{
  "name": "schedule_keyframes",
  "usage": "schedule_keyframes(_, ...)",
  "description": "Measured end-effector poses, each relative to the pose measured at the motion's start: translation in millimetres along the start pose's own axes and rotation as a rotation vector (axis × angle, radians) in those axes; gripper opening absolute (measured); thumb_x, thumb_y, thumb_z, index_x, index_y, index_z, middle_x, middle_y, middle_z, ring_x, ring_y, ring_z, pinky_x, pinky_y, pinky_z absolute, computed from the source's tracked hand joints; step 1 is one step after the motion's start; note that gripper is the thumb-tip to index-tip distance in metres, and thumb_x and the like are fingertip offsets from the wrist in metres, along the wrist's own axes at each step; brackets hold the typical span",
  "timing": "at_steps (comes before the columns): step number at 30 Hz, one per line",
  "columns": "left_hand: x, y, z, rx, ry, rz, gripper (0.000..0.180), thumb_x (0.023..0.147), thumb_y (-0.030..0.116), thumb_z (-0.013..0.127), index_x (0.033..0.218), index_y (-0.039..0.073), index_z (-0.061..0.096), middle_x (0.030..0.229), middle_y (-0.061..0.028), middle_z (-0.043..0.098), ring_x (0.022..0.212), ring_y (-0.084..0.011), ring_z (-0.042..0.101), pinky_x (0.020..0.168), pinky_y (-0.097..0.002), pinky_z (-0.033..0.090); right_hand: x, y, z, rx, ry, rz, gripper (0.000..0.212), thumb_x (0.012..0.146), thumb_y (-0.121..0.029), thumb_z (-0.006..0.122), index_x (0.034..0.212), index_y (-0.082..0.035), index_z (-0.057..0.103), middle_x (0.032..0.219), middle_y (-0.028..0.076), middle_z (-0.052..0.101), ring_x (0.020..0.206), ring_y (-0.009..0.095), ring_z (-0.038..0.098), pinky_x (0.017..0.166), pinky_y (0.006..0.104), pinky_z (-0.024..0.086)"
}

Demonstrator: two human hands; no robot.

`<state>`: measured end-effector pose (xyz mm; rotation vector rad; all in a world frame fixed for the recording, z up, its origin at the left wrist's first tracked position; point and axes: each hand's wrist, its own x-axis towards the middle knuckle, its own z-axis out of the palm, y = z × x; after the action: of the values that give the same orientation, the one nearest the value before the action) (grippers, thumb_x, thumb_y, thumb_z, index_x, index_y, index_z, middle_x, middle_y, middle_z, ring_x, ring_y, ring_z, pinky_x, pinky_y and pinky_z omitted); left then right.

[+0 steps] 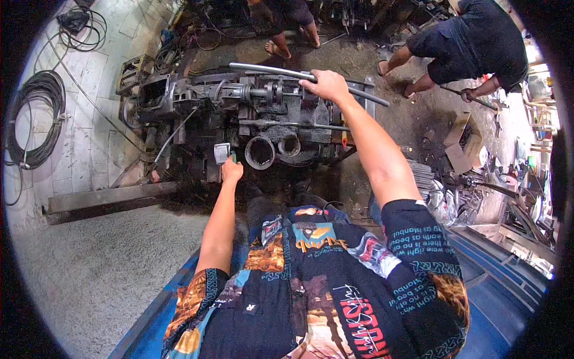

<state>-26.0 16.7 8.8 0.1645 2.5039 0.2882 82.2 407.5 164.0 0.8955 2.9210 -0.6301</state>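
Observation:
My right hand [326, 85] is wrapped round a long grey metal bar [365, 94], which lies slantwise over the far side of a dark, greasy machine [209, 128]. The bar's left end rises above the machine's shaft [260, 93]. My left hand [232, 171] is closed at the machine's near edge, beside a small pale square piece [222, 152]. A bit of green shows at its fingers, but what they hold is hidden. Two round metal rings [260, 152] sit on the machine just right of that hand.
A coworker in dark clothes [478, 45] bends at the far right, holding a rod [466, 98]. Another person's legs [293, 30] stand behind the machine. Coiled black cable [37, 119] lies at left. An open cardboard box [461, 143] and scrap metal lie at right.

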Motion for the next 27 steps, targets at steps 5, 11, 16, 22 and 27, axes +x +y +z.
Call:
schedule_keyframes(5,-1,1,-3,0.000,0.005,0.028,0.049,0.086,0.024,0.060,0.134,0.015,0.054,0.120,-0.0231,0.062,0.113,-0.0395,0.059,0.095,-0.0469,0.048,15,30,6,0.175,-0.096,-0.009,0.070,0.090,-0.069,0.036,0.113,-0.011,0.068,0.109,0.021,0.067,0.109,0.039,0.060,0.095,0.0461,0.045)
schedule_keyframes(11,-2,-6,-3,-0.021,0.014,0.080,0.051,0.086,0.025,0.061,0.135,0.014,0.053,0.120,-0.0228,0.063,0.114,-0.0395,0.059,0.096,-0.0468,0.047,20,36,15,0.233,-0.108,0.054,0.077,0.092,-0.070,0.026,0.116,-0.009,0.067,0.119,0.022,0.063,0.116,0.040,0.055,0.098,0.0460,0.042)
schedule_keyframes(16,2,-8,0,-0.013,0.016,0.080,0.052,0.087,0.026,0.061,0.136,0.013,0.052,0.123,-0.0227,0.061,0.115,-0.0389,0.058,0.097,-0.0465,0.047,31,48,18,0.407,-0.163,0.133,0.079,0.093,-0.069,0.025,0.118,-0.006,0.066,0.118,0.021,0.064,0.115,0.038,0.057,0.098,0.0411,0.042)
schedule_keyframes(22,1,-8,1,-0.037,0.002,0.051,0.052,0.088,0.026,0.062,0.138,0.013,0.051,0.124,-0.0222,0.061,0.116,-0.0390,0.057,0.097,-0.0470,0.047,19,37,10,0.262,-0.116,0.123,0.075,0.088,-0.071,0.039,0.118,-0.008,0.066,0.110,0.019,0.068,0.109,0.037,0.061,0.096,0.0417,0.044)
schedule_keyframes(27,0,-8,2,-0.073,0.010,0.020,0.051,0.089,0.026,0.061,0.137,0.013,0.052,0.124,-0.0221,0.060,0.115,-0.0390,0.058,0.096,-0.0471,0.047,9,21,-2,0.084,-0.168,0.046,0.075,0.074,-0.074,0.057,0.114,-0.013,0.069,0.113,0.017,0.067,0.106,0.035,0.063,0.091,0.0451,0.049)
